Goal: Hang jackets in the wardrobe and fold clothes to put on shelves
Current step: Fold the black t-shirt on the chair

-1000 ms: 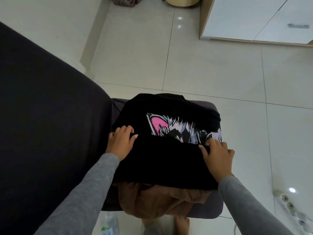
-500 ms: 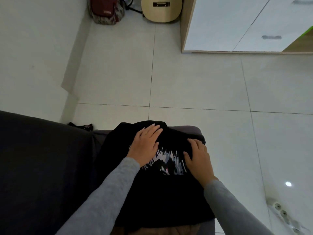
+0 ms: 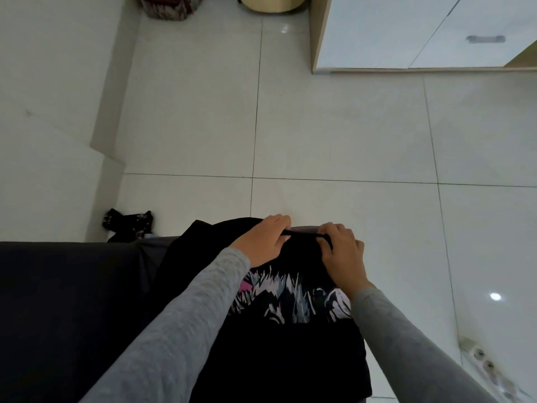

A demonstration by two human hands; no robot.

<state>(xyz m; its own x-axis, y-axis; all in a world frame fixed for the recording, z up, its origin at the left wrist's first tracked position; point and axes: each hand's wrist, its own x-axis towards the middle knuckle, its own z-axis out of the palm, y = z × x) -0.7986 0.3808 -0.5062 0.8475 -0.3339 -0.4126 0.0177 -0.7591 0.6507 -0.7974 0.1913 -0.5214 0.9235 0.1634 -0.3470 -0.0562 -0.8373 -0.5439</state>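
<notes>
- The black shirt (image 3: 290,359) lies spread just right of the dark sofa (image 3: 72,301), print (image 3: 290,298) facing up. We can't make out what carries it.
- The left hand (image 3: 261,239) and right hand (image 3: 341,251) are at the shirt's far edge. Both have their fingers curled, pinching a thin band of black cloth stretched between them. It is probably the collar.
- We judge this is mid-fold: the far edge is about to be brought toward the near side.
- Risk: the two pinches sit close together, so the outer corners may sag and the fold come out crooked.
- Risk: the near part of the shirt hangs at the right edge. A hard pull could drag the whole shirt off onto the floor (image 3: 319,126).
- Risk: the cloth is limp, so a layer underneath could bunch up unseen.
- Around: a white cupboard (image 3: 406,33) stands far right, well apart, across bare tiles.
- A guitar (image 3: 273,2) and a bag (image 3: 168,5) sit at the far wall.
- A small dark bundle (image 3: 128,222) lies on the floor beside the sofa's far end.
- A power strip (image 3: 488,367) lies near right on the floor. We'd mind it when walking over to the cupboard.
</notes>
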